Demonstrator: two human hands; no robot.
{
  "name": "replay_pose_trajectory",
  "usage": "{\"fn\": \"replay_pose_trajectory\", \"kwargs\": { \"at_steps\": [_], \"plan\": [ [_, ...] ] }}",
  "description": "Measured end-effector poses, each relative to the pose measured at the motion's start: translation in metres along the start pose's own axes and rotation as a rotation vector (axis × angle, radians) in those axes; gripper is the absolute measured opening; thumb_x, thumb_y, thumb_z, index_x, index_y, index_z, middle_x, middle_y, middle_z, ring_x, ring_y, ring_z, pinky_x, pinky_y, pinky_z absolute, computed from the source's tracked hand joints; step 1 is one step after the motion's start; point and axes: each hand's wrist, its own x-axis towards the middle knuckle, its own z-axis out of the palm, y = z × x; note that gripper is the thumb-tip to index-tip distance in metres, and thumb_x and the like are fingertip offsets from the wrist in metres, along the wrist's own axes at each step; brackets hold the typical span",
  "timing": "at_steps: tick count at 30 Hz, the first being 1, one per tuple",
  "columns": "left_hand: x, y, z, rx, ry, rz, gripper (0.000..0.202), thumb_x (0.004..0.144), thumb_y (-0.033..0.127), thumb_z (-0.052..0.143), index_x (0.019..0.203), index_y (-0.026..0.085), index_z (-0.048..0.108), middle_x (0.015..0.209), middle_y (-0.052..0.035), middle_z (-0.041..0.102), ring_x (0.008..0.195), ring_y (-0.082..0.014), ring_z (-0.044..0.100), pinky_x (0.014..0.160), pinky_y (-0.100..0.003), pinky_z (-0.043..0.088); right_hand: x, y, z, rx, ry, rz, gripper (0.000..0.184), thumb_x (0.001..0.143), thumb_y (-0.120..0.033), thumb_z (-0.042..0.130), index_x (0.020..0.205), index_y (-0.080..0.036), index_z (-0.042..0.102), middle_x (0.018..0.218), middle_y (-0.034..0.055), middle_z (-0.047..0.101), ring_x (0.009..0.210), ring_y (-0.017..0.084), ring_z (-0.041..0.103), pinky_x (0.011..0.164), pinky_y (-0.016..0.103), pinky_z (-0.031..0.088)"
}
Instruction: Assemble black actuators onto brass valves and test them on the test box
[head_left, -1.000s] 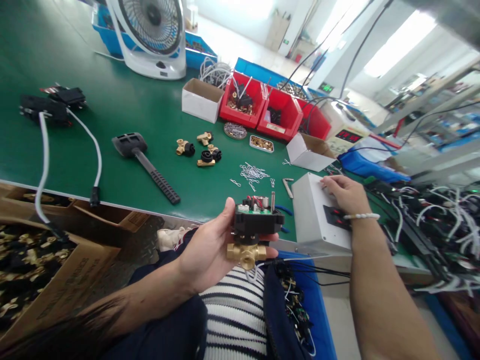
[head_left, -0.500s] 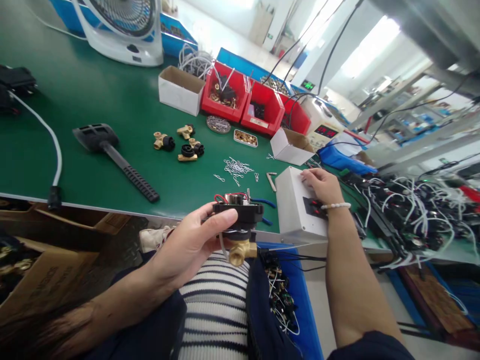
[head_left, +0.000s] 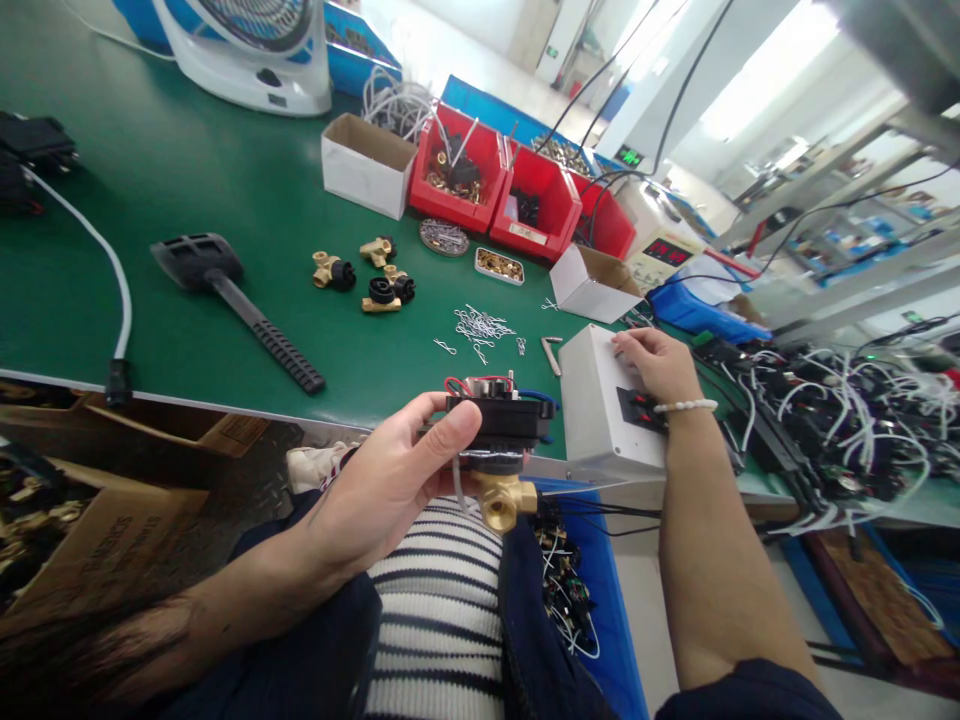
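Observation:
My left hand point(head_left: 401, 465) is closed around a motorised valve, its thumb over the near side of the black actuator housing point(head_left: 504, 422). Red wires and a metal motor part show on top of the housing. Below it sits the brass valve body point(head_left: 506, 500), and a pale cable hangs beside my fingers. My right hand point(head_left: 654, 362) rests on top of a grey metal box point(head_left: 600, 405), fingertips pinched together at its upper face; what is between them is too small to make out. Red-and-black switches point(head_left: 637, 405) lie under that wrist. Blue-handled pliers point(head_left: 546, 438) are partly hidden behind the valve.
On the green bench lie small spring clips point(head_left: 480, 325), a hex key point(head_left: 552, 355), several brass valve fittings point(head_left: 381, 295) and a black mallet-like tool point(head_left: 247, 310). Red bins point(head_left: 536, 205) line the back. Wired assemblies point(head_left: 847, 420) crowd the right; a blue crate point(head_left: 600, 590) sits below.
My left hand and the valve shift slightly right in view, and the valve's brass port is a little further right. My right hand stays at the box. The camera view has shifted slightly.

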Motion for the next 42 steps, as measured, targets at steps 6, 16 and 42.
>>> {"fn": "replay_pose_trajectory", "kwargs": {
  "at_steps": [6,16,42],
  "plan": [
    [-0.001,-0.001,0.000,-0.032,0.004,-0.011,0.056,0.076,0.046,0.080,0.115,0.011,0.060,0.101,-0.0144,0.074,0.088,-0.0263,0.073,0.074,-0.033,0.059,-0.001,-0.001,-0.001,-0.006,-0.006,0.005,0.023,0.076,-0.042,0.066,0.075,-0.019,0.067,0.072,0.0034,0.069,0.059,0.016,0.056,0.058,0.027,0.048],
    [-0.002,-0.001,-0.001,-0.002,-0.021,0.004,0.054,0.083,0.047,0.072,0.118,0.009,0.058,0.096,-0.0177,0.075,0.083,-0.0262,0.073,0.074,-0.034,0.058,0.000,0.001,0.001,-0.011,0.000,0.015,0.022,0.076,-0.040,0.065,0.076,-0.019,0.067,0.070,0.0028,0.068,0.057,0.015,0.054,0.057,0.027,0.046],
    [0.000,0.003,-0.006,-0.099,0.040,0.068,0.041,0.083,0.040,0.074,0.116,0.017,0.064,0.110,-0.0079,0.072,0.090,-0.0184,0.070,0.082,-0.030,0.057,-0.012,-0.002,-0.036,-0.214,0.049,0.022,0.007,0.075,-0.023,0.067,0.079,-0.019,0.070,0.085,0.0102,0.073,0.077,0.025,0.063,0.080,0.039,0.049]
  ]
}}
